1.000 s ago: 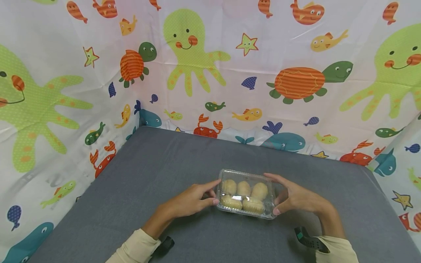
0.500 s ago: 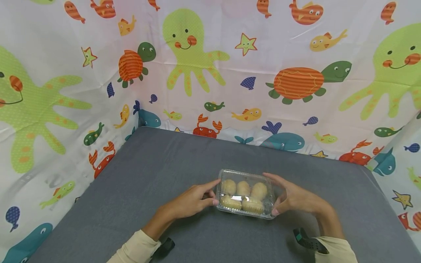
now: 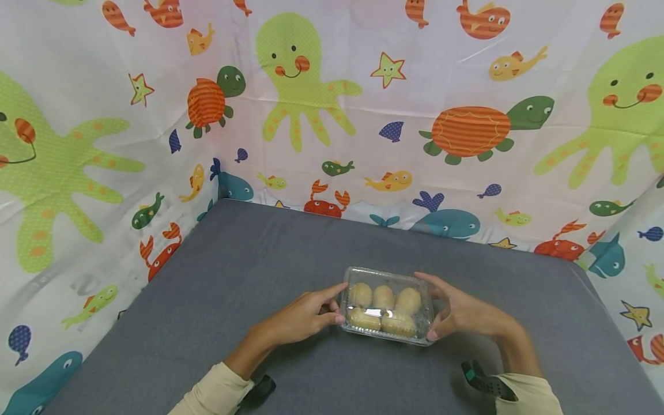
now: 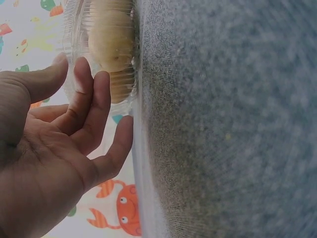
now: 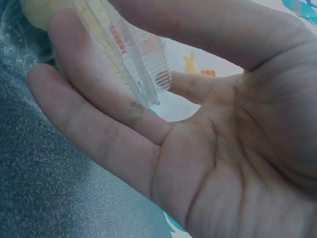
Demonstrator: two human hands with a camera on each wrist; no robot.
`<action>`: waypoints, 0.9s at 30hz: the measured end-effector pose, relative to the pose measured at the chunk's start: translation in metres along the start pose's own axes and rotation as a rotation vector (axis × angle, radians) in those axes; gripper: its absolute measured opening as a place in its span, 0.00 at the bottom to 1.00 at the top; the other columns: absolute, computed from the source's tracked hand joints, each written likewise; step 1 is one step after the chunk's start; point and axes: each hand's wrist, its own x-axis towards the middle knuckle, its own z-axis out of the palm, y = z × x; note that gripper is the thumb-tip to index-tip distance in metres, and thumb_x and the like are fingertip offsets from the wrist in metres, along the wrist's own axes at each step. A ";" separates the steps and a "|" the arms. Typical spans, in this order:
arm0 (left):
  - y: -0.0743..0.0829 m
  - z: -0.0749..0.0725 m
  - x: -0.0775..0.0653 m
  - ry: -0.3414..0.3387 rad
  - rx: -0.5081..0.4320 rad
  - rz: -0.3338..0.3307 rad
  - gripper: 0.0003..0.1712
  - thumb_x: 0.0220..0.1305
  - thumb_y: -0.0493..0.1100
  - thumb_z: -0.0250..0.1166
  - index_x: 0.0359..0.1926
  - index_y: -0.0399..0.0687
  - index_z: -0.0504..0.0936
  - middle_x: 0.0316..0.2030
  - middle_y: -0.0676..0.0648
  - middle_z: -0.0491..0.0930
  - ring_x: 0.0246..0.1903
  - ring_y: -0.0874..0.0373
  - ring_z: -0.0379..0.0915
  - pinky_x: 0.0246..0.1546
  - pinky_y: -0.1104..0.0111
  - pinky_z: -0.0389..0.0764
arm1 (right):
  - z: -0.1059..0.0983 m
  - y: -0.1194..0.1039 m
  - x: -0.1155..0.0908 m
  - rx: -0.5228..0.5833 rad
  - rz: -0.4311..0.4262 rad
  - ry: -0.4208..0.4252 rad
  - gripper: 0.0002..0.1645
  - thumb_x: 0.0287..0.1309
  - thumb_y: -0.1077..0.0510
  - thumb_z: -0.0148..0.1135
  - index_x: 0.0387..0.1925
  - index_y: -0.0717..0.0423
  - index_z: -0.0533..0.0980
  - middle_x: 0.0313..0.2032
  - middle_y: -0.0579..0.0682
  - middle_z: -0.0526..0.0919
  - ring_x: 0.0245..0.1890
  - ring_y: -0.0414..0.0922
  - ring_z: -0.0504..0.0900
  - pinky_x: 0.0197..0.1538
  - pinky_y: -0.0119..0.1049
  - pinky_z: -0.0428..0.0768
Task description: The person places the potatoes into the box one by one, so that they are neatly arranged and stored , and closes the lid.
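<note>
A clear plastic clamshell box [image 3: 386,278] lies on the grey cloth, lid down over several round, pale yellow-brown food pieces [image 3: 408,301]. My left hand [image 3: 305,317] holds its left end, index fingertip at the far part of the edge and thumb at the near corner. In the left wrist view the thumb [image 4: 47,82] and bent fingers reach the ribbed side of the box. My right hand [image 3: 472,311] spans the right end, index at the far corner and thumb at the near one. The right wrist view shows its lower fingers [image 5: 104,134] along the underside of the rim.
A grey cloth [image 3: 290,248] covers the table. White curtain [image 3: 342,127] with printed sea animals walls it in at the back, left and right. Each wrist wears a dark band, one [image 3: 487,381] seen at the right sleeve.
The right hand shifts very slightly left against the box's end. Otherwise the box and the left hand stay where they are.
</note>
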 end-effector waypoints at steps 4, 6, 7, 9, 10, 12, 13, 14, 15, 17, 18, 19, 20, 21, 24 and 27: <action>0.000 0.000 0.000 0.003 -0.001 0.003 0.41 0.76 0.42 0.66 0.82 0.39 0.60 0.40 0.57 0.84 0.34 0.66 0.73 0.37 0.71 0.74 | 0.000 0.001 0.001 0.002 0.005 0.002 0.75 0.52 0.63 0.79 0.86 0.46 0.37 0.77 0.83 0.39 0.36 0.55 0.89 0.49 0.46 0.83; 0.000 0.000 0.000 0.003 0.000 0.003 0.41 0.76 0.42 0.66 0.82 0.39 0.60 0.40 0.57 0.84 0.34 0.65 0.74 0.38 0.71 0.74 | 0.001 0.001 0.001 -0.003 0.009 0.005 0.75 0.52 0.63 0.79 0.86 0.46 0.37 0.77 0.84 0.40 0.36 0.54 0.89 0.48 0.46 0.83; 0.000 0.000 0.000 0.004 0.001 0.003 0.41 0.76 0.42 0.66 0.82 0.39 0.60 0.40 0.57 0.84 0.35 0.65 0.74 0.38 0.71 0.74 | 0.001 0.001 0.001 -0.003 0.010 0.004 0.75 0.52 0.63 0.79 0.86 0.46 0.37 0.76 0.84 0.40 0.35 0.54 0.89 0.49 0.47 0.83; 0.000 0.000 0.000 0.005 0.003 0.002 0.41 0.76 0.42 0.67 0.82 0.39 0.60 0.40 0.57 0.84 0.35 0.64 0.74 0.38 0.71 0.74 | 0.001 0.001 0.001 -0.003 0.013 0.003 0.75 0.52 0.63 0.79 0.86 0.46 0.36 0.76 0.85 0.41 0.35 0.54 0.88 0.49 0.47 0.82; 0.000 0.000 0.000 0.005 0.005 0.002 0.41 0.76 0.42 0.67 0.82 0.39 0.60 0.40 0.57 0.84 0.35 0.64 0.74 0.38 0.71 0.75 | 0.001 0.001 0.001 -0.002 0.013 0.002 0.75 0.52 0.63 0.79 0.86 0.46 0.36 0.75 0.85 0.41 0.35 0.53 0.88 0.49 0.48 0.82; 0.000 0.001 0.000 0.006 0.007 0.000 0.41 0.76 0.42 0.67 0.82 0.40 0.60 0.40 0.57 0.84 0.35 0.64 0.74 0.39 0.71 0.75 | 0.001 0.001 0.001 -0.002 0.014 -0.003 0.76 0.52 0.63 0.79 0.86 0.47 0.35 0.75 0.85 0.42 0.35 0.54 0.88 0.50 0.49 0.81; 0.000 0.001 0.000 0.007 0.006 0.000 0.41 0.76 0.42 0.67 0.82 0.40 0.60 0.40 0.57 0.84 0.36 0.64 0.75 0.39 0.70 0.75 | 0.001 0.001 0.001 -0.001 0.014 -0.004 0.76 0.52 0.63 0.79 0.86 0.47 0.35 0.74 0.85 0.43 0.35 0.54 0.88 0.50 0.49 0.81; 0.000 0.001 0.000 0.007 0.005 0.000 0.41 0.76 0.42 0.67 0.82 0.40 0.60 0.40 0.57 0.84 0.36 0.64 0.75 0.39 0.70 0.75 | 0.001 0.001 0.001 -0.003 0.015 -0.005 0.76 0.52 0.62 0.79 0.86 0.47 0.35 0.74 0.85 0.44 0.35 0.54 0.88 0.50 0.49 0.81; -0.001 0.001 0.000 0.007 0.004 0.001 0.41 0.76 0.42 0.67 0.82 0.40 0.60 0.40 0.57 0.84 0.36 0.64 0.75 0.39 0.70 0.75 | 0.001 0.001 0.002 -0.005 0.017 -0.005 0.76 0.52 0.62 0.79 0.86 0.47 0.35 0.74 0.84 0.45 0.35 0.54 0.88 0.51 0.49 0.80; -0.001 0.001 0.000 0.006 0.000 0.002 0.41 0.76 0.42 0.67 0.82 0.40 0.60 0.40 0.57 0.84 0.36 0.64 0.74 0.39 0.70 0.75 | 0.002 0.000 0.002 -0.011 0.020 -0.005 0.76 0.51 0.62 0.79 0.86 0.47 0.35 0.73 0.83 0.47 0.35 0.55 0.88 0.51 0.49 0.80; -0.001 0.001 0.000 0.006 -0.002 0.004 0.41 0.76 0.42 0.67 0.82 0.40 0.60 0.40 0.57 0.84 0.36 0.64 0.74 0.39 0.70 0.75 | 0.002 0.000 0.002 -0.013 0.023 -0.004 0.76 0.51 0.61 0.79 0.86 0.47 0.35 0.73 0.82 0.48 0.35 0.55 0.88 0.51 0.49 0.80; -0.001 0.001 0.000 0.006 -0.005 0.005 0.41 0.76 0.42 0.67 0.82 0.40 0.60 0.40 0.57 0.84 0.36 0.64 0.74 0.39 0.70 0.75 | 0.002 0.000 0.002 -0.013 0.026 -0.003 0.76 0.51 0.61 0.79 0.86 0.46 0.35 0.73 0.81 0.49 0.35 0.55 0.88 0.51 0.49 0.80; -0.001 0.001 0.000 0.006 -0.006 0.007 0.41 0.76 0.42 0.67 0.82 0.40 0.60 0.40 0.57 0.85 0.36 0.64 0.75 0.39 0.70 0.75 | 0.002 0.000 0.002 -0.014 0.029 -0.003 0.76 0.51 0.61 0.79 0.86 0.46 0.35 0.72 0.81 0.50 0.36 0.56 0.88 0.50 0.49 0.80; -0.001 0.001 0.000 0.006 -0.007 0.008 0.41 0.76 0.42 0.67 0.82 0.40 0.60 0.40 0.57 0.85 0.36 0.64 0.75 0.39 0.71 0.75 | 0.002 0.000 0.002 -0.015 0.032 -0.002 0.76 0.51 0.61 0.79 0.86 0.46 0.35 0.72 0.80 0.51 0.36 0.56 0.88 0.50 0.49 0.80; -0.001 0.001 -0.001 0.007 -0.008 0.011 0.41 0.76 0.42 0.67 0.82 0.41 0.60 0.40 0.57 0.85 0.36 0.64 0.75 0.39 0.71 0.75 | 0.003 -0.001 0.002 -0.014 0.038 -0.002 0.77 0.50 0.61 0.79 0.86 0.47 0.35 0.70 0.80 0.53 0.37 0.57 0.88 0.49 0.50 0.81; -0.002 0.001 -0.001 0.005 -0.008 0.010 0.41 0.76 0.43 0.67 0.82 0.42 0.60 0.40 0.58 0.85 0.36 0.64 0.75 0.40 0.71 0.75 | 0.003 -0.002 0.002 -0.018 0.033 -0.004 0.77 0.49 0.61 0.79 0.86 0.47 0.35 0.69 0.81 0.54 0.38 0.59 0.89 0.48 0.50 0.82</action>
